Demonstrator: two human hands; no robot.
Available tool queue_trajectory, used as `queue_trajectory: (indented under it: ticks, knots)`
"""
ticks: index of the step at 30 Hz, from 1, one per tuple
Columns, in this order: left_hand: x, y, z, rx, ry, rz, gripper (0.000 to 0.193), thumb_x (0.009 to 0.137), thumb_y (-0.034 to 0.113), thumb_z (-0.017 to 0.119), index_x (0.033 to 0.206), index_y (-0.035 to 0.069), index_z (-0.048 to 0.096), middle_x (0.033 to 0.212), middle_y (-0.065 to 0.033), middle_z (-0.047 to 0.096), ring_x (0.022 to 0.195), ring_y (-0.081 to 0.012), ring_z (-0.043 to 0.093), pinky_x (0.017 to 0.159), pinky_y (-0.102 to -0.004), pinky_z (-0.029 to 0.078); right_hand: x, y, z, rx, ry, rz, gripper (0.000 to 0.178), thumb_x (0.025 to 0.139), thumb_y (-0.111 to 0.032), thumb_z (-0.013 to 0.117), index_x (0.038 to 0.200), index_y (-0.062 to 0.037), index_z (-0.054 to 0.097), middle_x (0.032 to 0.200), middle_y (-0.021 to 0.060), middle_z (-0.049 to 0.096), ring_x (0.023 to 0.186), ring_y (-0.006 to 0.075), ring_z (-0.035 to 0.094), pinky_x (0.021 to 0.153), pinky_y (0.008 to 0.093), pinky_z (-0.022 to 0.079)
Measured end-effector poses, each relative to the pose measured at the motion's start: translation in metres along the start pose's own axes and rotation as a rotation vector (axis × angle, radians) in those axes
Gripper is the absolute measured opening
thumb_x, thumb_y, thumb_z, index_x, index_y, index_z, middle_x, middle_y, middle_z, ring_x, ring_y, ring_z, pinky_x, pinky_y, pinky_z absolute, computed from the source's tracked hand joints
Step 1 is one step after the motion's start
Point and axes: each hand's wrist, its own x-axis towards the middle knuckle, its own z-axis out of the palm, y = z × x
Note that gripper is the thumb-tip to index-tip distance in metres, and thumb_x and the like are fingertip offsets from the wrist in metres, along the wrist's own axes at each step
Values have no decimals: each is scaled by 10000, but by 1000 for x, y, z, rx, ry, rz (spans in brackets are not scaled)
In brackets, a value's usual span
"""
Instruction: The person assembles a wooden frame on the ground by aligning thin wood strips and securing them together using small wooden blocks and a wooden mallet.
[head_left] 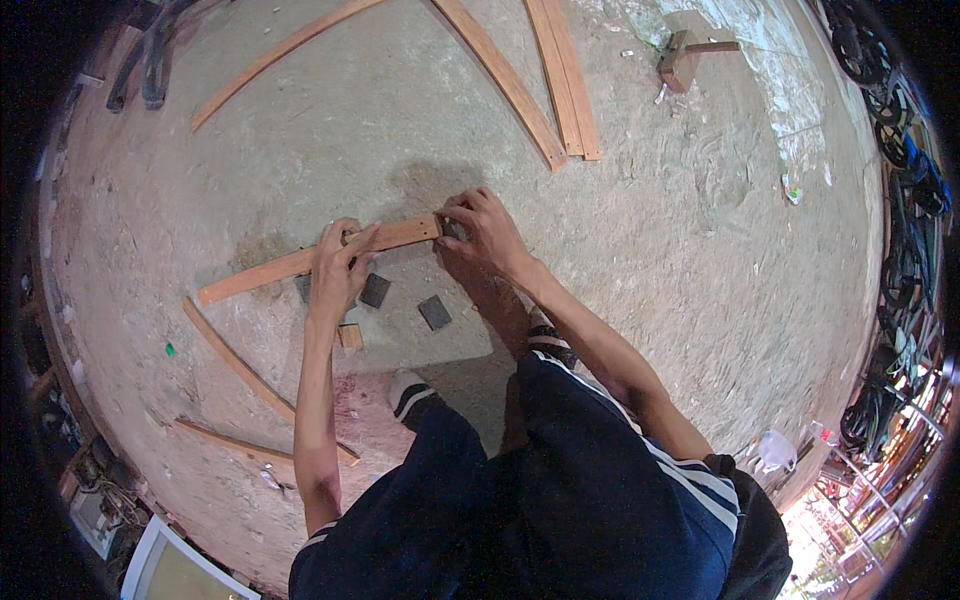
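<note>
My left hand (342, 265) is closed around a reddish-brown wooden strip (268, 273), which slants up to the right above the concrete floor. Small dark holes show near the strip's right end. At that end my right hand (485, 232) has its thumb and fingers curled together; a dark patch shows between them, and I cannot make out what they hold. Below the strip lie a dark grey square piece (375, 290) and a second dark square piece (435, 312). Another dark piece (304, 288) is partly hidden by my left hand. A small light-brown wooden block (350, 336) rests beside my left wrist.
Thin wooden strips (240, 360) lie at the left, partly behind my left forearm. Longer strips (500, 80) stretch across the far floor. A mallet-like wooden block with a handle (680, 62) sits at the far right. Wheels and clutter (890, 130) line the right edge.
</note>
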Motion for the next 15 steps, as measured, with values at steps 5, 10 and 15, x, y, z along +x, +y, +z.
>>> queue_trajectory:
  ticks: [5, 10, 15]
  knots:
    - [1, 1, -1, -13, 6, -2, 474, 800, 98, 801, 1268, 137, 735, 1044, -98, 593, 994, -284, 575, 935, -432, 458, 2, 1, 1, -20, -24, 27, 412, 729, -192, 815, 1119, -86, 734, 1097, 103, 664, 1076, 330, 571, 968, 433, 484]
    - [1, 1, 0, 0, 9, 9, 490, 795, 81, 801, 1275, 151, 734, 1036, -93, 591, 987, -281, 579, 924, -425, 461, 5, -3, -2, -44, -55, 27, 422, 729, -219, 817, 1131, -108, 753, 1095, 91, 672, 1058, 325, 576, 952, 433, 493]
    - [4, 2, -1, 4, 2, 0, 498, 797, 61, 793, 1280, 162, 732, 1037, -90, 590, 981, -283, 583, 917, -417, 464, 4, 1, 1, -30, -34, 18, 421, 733, -227, 815, 1134, -114, 756, 1086, 90, 676, 1065, 325, 579, 949, 435, 492]
